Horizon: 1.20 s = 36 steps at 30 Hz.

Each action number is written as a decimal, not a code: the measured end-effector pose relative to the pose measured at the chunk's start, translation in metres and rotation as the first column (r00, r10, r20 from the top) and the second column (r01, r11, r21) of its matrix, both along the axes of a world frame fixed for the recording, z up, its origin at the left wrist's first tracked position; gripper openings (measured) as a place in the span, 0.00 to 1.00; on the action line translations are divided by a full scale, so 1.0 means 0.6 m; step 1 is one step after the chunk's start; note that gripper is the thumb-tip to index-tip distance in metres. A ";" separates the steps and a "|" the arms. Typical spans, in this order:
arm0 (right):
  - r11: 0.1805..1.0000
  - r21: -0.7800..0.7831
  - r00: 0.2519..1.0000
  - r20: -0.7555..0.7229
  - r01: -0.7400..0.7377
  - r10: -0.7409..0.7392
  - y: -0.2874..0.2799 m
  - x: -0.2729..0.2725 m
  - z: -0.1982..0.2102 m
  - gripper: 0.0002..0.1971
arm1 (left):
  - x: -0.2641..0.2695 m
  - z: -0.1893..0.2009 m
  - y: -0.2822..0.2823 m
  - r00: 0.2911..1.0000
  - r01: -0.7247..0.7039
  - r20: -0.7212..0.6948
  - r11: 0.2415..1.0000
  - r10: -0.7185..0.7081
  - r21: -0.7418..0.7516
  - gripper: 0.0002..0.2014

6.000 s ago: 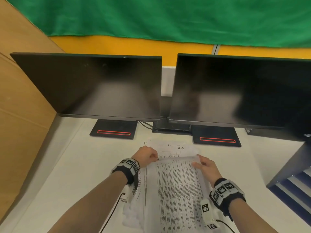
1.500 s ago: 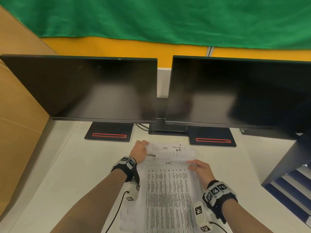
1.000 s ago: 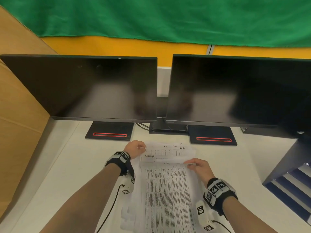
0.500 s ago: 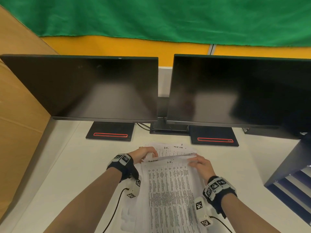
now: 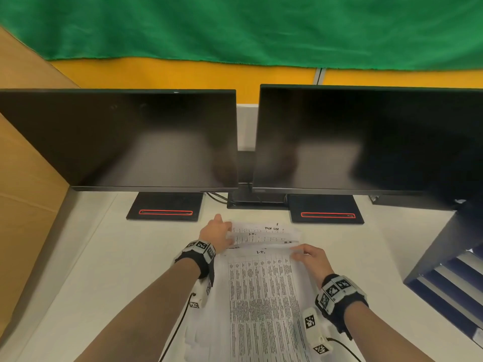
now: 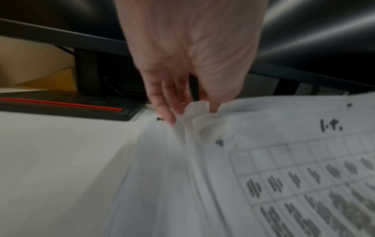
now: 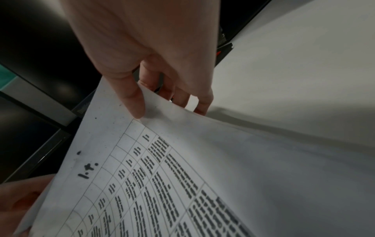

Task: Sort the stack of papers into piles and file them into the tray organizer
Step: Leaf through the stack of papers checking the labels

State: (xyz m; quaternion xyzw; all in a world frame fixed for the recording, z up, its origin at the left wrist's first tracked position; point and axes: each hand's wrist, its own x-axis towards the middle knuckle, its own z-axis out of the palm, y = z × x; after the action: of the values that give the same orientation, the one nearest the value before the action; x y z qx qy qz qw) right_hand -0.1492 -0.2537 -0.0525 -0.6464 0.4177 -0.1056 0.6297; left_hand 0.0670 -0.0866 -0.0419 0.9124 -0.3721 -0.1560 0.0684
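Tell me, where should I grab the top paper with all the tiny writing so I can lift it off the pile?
Probably the far right corner of the top paper, pinched from the right side. That corner already curls up off the pile, so the right hand has its thumb on top and fingers beneath it. The left hand is busy with the left corners.

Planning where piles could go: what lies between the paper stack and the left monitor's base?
Bare white desk separates the paper stack from the left monitor base, seen in the head view.
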 end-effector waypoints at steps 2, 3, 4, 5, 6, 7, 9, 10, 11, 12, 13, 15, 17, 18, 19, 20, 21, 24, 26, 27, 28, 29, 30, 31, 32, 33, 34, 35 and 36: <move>1.000 -0.018 1.000 -0.004 -0.011 0.011 -0.001 -0.001 -0.002 0.06 | -0.002 0.003 0.002 0.989 0.069 0.130 0.997 -0.065 -0.028 0.11; 1.000 -0.021 1.000 -0.009 -0.015 0.015 -0.002 -0.001 -0.002 0.07 | -0.002 0.003 0.003 0.974 0.122 0.195 0.992 -0.114 -0.027 0.11; 1.000 -0.016 1.000 -0.015 -0.019 0.019 -0.002 -0.001 -0.002 0.07 | -0.002 0.003 0.005 0.959 0.169 0.237 0.985 -0.158 -0.027 0.12; 1.000 -0.012 1.000 -0.018 -0.022 0.022 -0.002 -0.001 -0.002 0.07 | -0.003 0.005 0.008 0.950 0.202 0.250 0.979 -0.185 -0.042 0.13; 1.000 -0.011 0.999 -0.021 -0.027 0.027 -0.001 -0.001 -0.003 0.07 | -0.006 0.010 0.011 0.950 0.220 0.243 0.973 -0.197 -0.068 0.13; 0.999 -0.014 0.999 -0.020 -0.037 0.037 0.000 -0.001 -0.004 0.07 | -0.008 0.017 0.013 0.953 0.225 0.230 0.969 -0.197 -0.104 0.12; 0.997 -0.026 0.997 -0.032 -0.071 0.070 0.004 -0.001 -0.005 0.07 | -0.014 0.041 0.015 0.959 0.218 0.222 0.956 -0.174 -0.195 0.09; 0.996 -0.028 0.996 -0.044 -0.083 0.082 0.005 0.000 -0.005 0.07 | -0.015 0.058 0.016 0.958 0.211 0.241 0.950 -0.155 -0.230 0.07; 0.996 -0.028 0.995 -0.053 -0.090 0.089 0.005 0.000 -0.004 0.07 | -0.013 0.079 0.018 0.960 0.185 0.256 0.947 -0.117 -0.261 0.06; 0.995 -0.030 0.994 -0.064 -0.096 0.094 0.006 0.000 -0.001 0.08 | -0.008 0.101 0.022 0.960 0.148 0.272 0.940 -0.062 -0.307 0.07; 0.994 -0.034 0.993 -0.071 -0.102 0.099 0.006 0.001 0.000 0.10 | 0.001 0.121 0.028 0.955 0.119 0.295 0.920 -0.004 -0.373 0.09; 0.993 -0.037 0.991 -0.081 -0.114 0.110 0.007 0.002 0.005 0.11 | 0.027 0.167 0.046 0.950 0.049 0.283 0.827 0.135 -0.561 0.10; 0.992 -0.023 0.988 -0.096 -0.124 0.121 0.008 0.001 0.007 0.10 | 0.054 0.217 0.071 0.937 -0.029 0.214 0.672 0.276 -0.740 0.08; 0.992 -0.016 0.987 -0.105 -0.122 0.120 0.007 0.000 0.007 0.10 | 0.065 0.243 0.084 0.927 -0.066 0.175 0.605 0.331 -0.794 0.07; 0.993 -0.007 0.987 -0.113 -0.116 0.115 0.007 0.000 0.006 0.10 | 0.074 0.269 0.097 0.920 -0.099 0.133 0.545 0.370 -0.832 0.08; 0.994 0.005 0.987 -0.124 -0.106 0.106 0.006 0.002 0.004 0.10 | 0.085 0.289 0.109 0.919 -0.129 0.085 0.496 0.385 -0.859 0.08; 0.995 0.019 0.986 -0.137 -0.096 0.097 0.004 0.003 0.001 0.11 | 0.097 0.302 0.121 0.921 -0.166 0.035 0.472 0.387 -0.866 0.08; 0.995 0.074 0.985 -0.154 -0.063 0.074 -0.003 0.003 -0.009 0.11 | 0.128 0.303 0.149 0.930 -0.275 -0.089 0.516 0.356 -0.812 0.08; 0.990 0.129 0.985 -0.154 -0.055 0.075 0.000 0.000 -0.001 0.11 | 0.134 0.282 0.156 0.943 -0.291 -0.124 0.581 0.310 -0.760 0.07; 0.987 0.152 0.986 -0.151 -0.047 0.070 0.002 -0.003 0.005 0.11 | 0.129 0.266 0.153 0.957 -0.266 -0.123 0.622 0.263 -0.736 0.06; 0.984 0.173 0.987 -0.148 -0.037 0.063 0.004 -0.005 0.012 0.11 | 0.120 0.247 0.148 0.970 -0.234 -0.127 0.663 0.206 -0.711 0.06; 0.980 0.197 0.989 -0.136 -0.033 0.061 0.005 -0.007 0.016 0.11 | 0.106 0.224 0.139 0.979 -0.204 -0.142 0.700 0.147 -0.685 0.08; 0.976 0.212 0.991 -0.119 -0.040 0.066 0.005 -0.009 0.021 0.11 | 0.090 0.196 0.129 0.983 -0.173 -0.158 0.737 0.091 -0.653 0.10; 0.973 0.226 0.992 -0.106 -0.042 0.068 0.003 -0.011 0.023 0.11 | 0.073 0.168 0.118 0.986 -0.134 -0.163 0.776 0.041 -0.616 0.10; 0.971 0.235 0.992 -0.101 -0.044 0.070 0.001 -0.012 0.026 0.12 | 0.052 0.137 0.106 0.986 -0.096 -0.166 0.814 -0.001 -0.572 0.09; 0.965 0.259 0.993 -0.096 -0.046 0.073 -0.002 -0.013 0.027 0.12 | 0.030 0.105 0.093 0.984 -0.068 -0.175 0.845 -0.031 -0.530 0.07; 0.958 0.282 0.995 -0.078 -0.041 0.066 -0.006 -0.014 0.022 0.12 | 0.008 0.075 0.081 0.980 -0.060 -0.195 0.865 -0.045 -0.499 0.07; 0.955 0.293 0.996 -0.063 -0.041 0.063 -0.013 -0.016 0.010 0.14 | -0.014 0.049 0.071 0.973 -0.075 -0.226 0.875 -0.040 -0.478 0.07; 0.951 0.309 0.998 -0.052 -0.026 0.044 -0.030 -0.019 -0.021 0.22 | -0.034 0.026 0.062 0.967 -0.101 -0.253 0.883 -0.021 -0.458 0.08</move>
State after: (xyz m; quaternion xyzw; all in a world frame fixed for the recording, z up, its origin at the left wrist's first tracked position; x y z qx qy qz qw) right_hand -0.1605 -0.2720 -0.0654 -0.5501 0.4360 -0.0090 0.7122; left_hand 0.0465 -0.0492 -0.0261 0.8495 -0.3679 -0.1740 0.3359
